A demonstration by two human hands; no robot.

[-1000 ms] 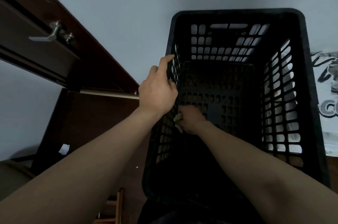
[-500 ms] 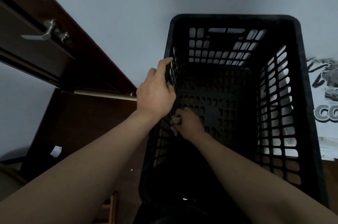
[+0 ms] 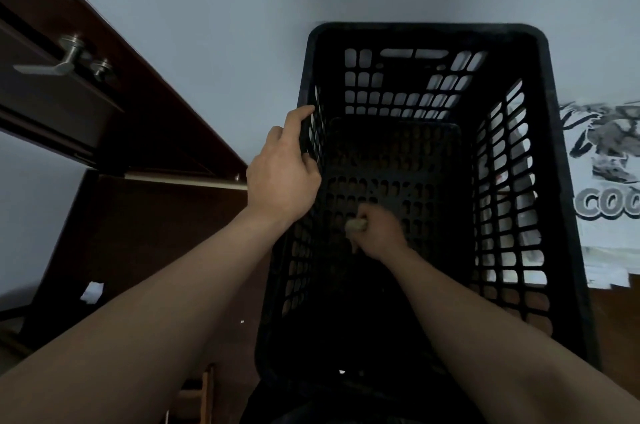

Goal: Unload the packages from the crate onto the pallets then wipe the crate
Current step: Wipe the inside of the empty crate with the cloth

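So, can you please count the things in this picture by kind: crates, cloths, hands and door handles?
crate: 1
cloth: 1
hands, left hand and right hand: 2
door handle: 1
Total: 5

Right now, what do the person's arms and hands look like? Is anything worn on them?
Both hands are bare: the left hand and the right hand wear no gloves, and no ring, watch or bracelet shows. The left forearm and right forearm have no sleeves as far as the picture reaches. The right hand is blurred, so small details there are uncertain.
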